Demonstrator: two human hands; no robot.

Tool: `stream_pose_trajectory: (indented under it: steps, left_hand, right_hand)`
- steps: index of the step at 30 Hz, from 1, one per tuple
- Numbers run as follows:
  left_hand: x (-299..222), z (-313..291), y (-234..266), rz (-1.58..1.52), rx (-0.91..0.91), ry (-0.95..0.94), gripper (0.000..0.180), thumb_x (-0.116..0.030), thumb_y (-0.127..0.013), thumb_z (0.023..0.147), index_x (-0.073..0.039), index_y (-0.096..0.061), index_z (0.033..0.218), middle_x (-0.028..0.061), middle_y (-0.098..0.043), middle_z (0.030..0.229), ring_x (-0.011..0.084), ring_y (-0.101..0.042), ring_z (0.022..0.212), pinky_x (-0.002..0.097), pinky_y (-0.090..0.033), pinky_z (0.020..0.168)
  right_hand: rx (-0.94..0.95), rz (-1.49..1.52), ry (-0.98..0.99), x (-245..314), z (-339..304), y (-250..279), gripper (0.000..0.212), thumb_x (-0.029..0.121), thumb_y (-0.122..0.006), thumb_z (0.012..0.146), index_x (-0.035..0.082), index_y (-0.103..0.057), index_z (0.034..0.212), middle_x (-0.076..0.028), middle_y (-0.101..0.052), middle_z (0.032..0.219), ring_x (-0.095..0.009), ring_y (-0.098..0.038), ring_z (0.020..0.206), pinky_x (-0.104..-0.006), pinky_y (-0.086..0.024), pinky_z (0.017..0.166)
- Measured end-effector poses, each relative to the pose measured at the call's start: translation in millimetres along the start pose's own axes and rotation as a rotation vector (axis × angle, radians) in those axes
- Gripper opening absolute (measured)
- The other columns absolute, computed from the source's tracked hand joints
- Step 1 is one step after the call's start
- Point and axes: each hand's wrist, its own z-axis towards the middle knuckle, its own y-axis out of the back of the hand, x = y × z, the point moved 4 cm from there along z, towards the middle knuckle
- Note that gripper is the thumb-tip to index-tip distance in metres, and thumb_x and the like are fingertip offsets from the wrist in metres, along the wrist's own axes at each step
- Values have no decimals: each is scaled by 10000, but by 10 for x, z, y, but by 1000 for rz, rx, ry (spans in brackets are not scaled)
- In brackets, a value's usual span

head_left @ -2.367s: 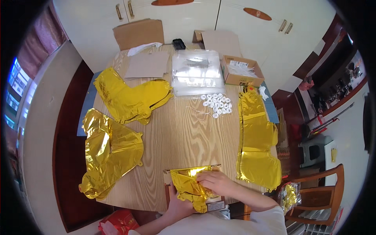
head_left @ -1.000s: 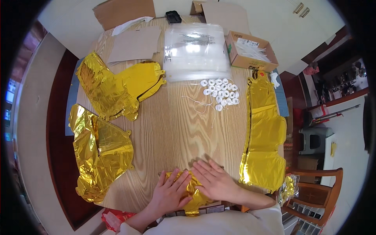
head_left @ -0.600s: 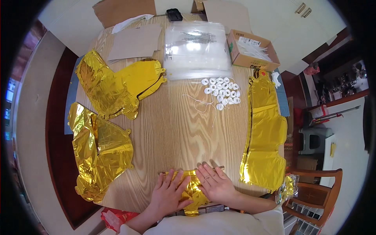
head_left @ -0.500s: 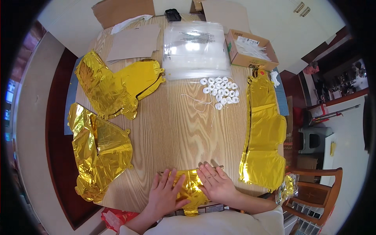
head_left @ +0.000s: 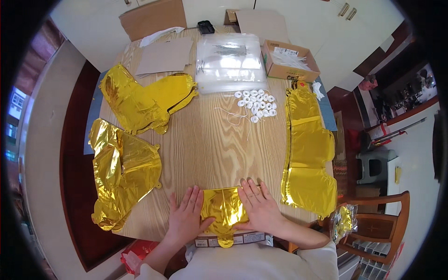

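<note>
A gold foil balloon (head_left: 225,210), folded flat, lies at the table's near edge with a rounded tab hanging toward me. My left hand (head_left: 187,213) presses flat along its left side, fingers stretched and thumb over the foil. Along the right side rests my right hand (head_left: 262,207), its fingers straight and flat too. Neither hand grips anything. Below the foil, a printed card strip (head_left: 252,238) shows along the table edge. Other flat gold foil balloons lie near: one at the lower left (head_left: 125,172), a pile at the upper left (head_left: 144,100) and a long pile at the right (head_left: 309,154).
Small white ribbon rolls (head_left: 254,105) with loose strands sit beyond the middle. Behind them lie clear plastic bags (head_left: 228,60), a cardboard box (head_left: 294,72) of white straws, and cardboard sheets (head_left: 165,56). A wooden chair (head_left: 373,228) holding a bagged gold foil item (head_left: 344,221) stands right.
Both hands have moved slightly apart, uncovering more of the folded foil between them. The view has tilted a little, and the card strip under the foil shows more.
</note>
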Motion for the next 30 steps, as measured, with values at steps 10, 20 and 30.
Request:
stream_pose_trajectory:
  steps: [10,20,30]
  left_hand:
    - [-166,437,231,-89,-78,-248,759,-521,-537,900,-1,-384,1431,189,-374,1490,323,-293,1419,545,-160,1159]
    - [-336,559,-12,-43,-120,-565,604,-291,-533,897,-74,-408,1447,79,-390,1511,251,-313,1421,486,-184,1172]
    - [-265,556,-80,-139,-124,-588,542,-293,-469,922,-93,-451,1427,40,-403,1511,244,-322,1420,494,-172,1172]
  right_hand:
    - [13,-104,4,46,-55,-64,1157,795,-564,685,-84,-368,1412,-264,-334,1494,-384,-283,1419,-524,-163,1162]
    - [-75,-114,59,271,-204,-2,894,635,-592,807,-84,-482,1328,-261,-444,1413,-389,-335,1387,-513,-227,1147]
    - [-181,117,-3,521,-267,-190,635,472,-643,845,-16,-600,1248,-169,-544,1361,-326,-449,1324,-467,-309,1118]
